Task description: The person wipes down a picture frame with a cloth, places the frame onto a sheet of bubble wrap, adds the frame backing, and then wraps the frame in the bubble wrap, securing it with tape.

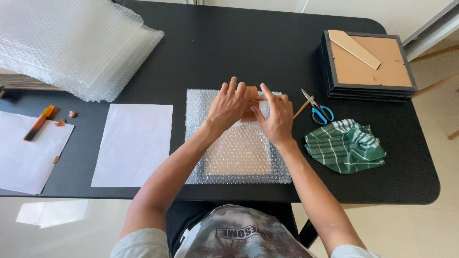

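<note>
Black bench [267, 48], seen from above. Centre: flat pkg wrapped in bubble wrap [239, 157], tan frame back showing thru the wrap. Both hands at the pkg's far edge, pressing a strip of brown tape [249, 102] onto the wrap.

L hand [229, 106]: fingers spread flat, lying over the tape's left side and the wrap; nothing gripped, just pressing. R hand [275, 114]: thumb and forefinger pinched on the tape's right end, other fingers curled loosely on the wrap. The two hands nearly touch over the tape.

Just R of the R hand: scissors w/ blue handles [316, 109], lying flat, blades partly open. Near them, toward the person, a crumpled green-and-white checked cloth [345, 145]. Far R corner: stack of black picture frames [368, 67], backs up, w/ a tan stand strip on top.

L of the pkg: white paper sheet [134, 143], then another sheet [28, 153] at the bench's L edge w/ an orange marker [38, 123] resting across its corner. Far L: pile of bubble wrap sheets [76, 43].
</note>
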